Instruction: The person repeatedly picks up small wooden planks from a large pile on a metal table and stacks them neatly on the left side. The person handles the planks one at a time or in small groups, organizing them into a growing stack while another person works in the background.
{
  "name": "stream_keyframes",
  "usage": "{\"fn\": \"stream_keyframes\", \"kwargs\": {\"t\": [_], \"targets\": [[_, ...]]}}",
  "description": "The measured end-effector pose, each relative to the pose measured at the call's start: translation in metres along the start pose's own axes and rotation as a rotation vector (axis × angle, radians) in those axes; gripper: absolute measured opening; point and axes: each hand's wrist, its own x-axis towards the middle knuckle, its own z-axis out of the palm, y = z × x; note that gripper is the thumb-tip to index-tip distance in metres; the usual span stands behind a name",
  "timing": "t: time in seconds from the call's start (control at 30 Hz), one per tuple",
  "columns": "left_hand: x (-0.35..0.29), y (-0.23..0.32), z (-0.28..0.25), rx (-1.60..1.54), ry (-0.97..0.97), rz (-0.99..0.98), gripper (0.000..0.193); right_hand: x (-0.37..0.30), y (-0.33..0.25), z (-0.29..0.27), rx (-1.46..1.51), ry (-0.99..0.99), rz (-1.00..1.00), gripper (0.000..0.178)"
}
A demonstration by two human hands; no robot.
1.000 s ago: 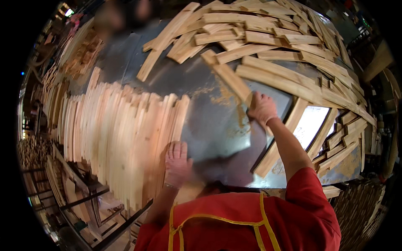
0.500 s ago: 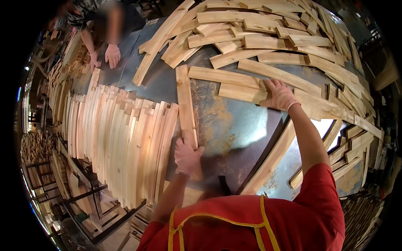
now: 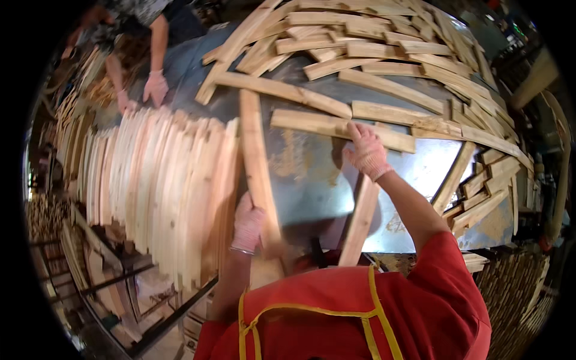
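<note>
My left hand [image 3: 247,223], in a pale pink glove, is closed round the near part of a long wooden board [image 3: 258,153] that points away from me beside the upright stack. My right hand [image 3: 367,151], gloved alike, has its fingers over the near edge of a crosswise wooden board [image 3: 309,123] and its thumb bent below. Another crosswise board [image 3: 282,93] lies just beyond. Under my right hand, a slanted board [image 3: 360,222] runs toward my body; its far end is hidden by the hand.
A dense row of narrow wooden strips [image 3: 174,192] stands at left. Many loose boards [image 3: 366,51] are heaped at the far side of the metal table [image 3: 312,204]. A co-worker's gloved hand [image 3: 156,89] is at the row's far end. A dark metal frame [image 3: 174,318] stands at lower left.
My right hand has moved left and nearer to me. A board beyond it has shifted left across the left board's far end. The slanted board stands steeper. The co-worker's hands have moved to the strips.
</note>
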Motion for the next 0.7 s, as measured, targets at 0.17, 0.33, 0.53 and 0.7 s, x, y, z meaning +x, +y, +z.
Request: {"fn": "stream_keyframes", "kwargs": {"t": [0.17,0.33,0.53,0.7], "targets": [[-0.096,-0.008,0.004,0.883,0.072,0.06,0.07,-0.056,-0.137,0.068,0.869,-0.536,0.092,0.081],[-0.127,-0.023,0.016,1.195,0.001,0.132,0.083,-0.066,-0.203,0.076,0.872,-0.756,0.273,0.083],[-0.103,-0.012,0.016,1.364,0.275,0.595,0.095,-0.048,-0.234,0.114,0.579,-1.049,-0.289,0.078],[-0.065,-0.063,-0.048,1.696,0.4,0.249,0.092,0.035,-0.194,0.001,0.401,-0.765,-0.383,0.065]]}}
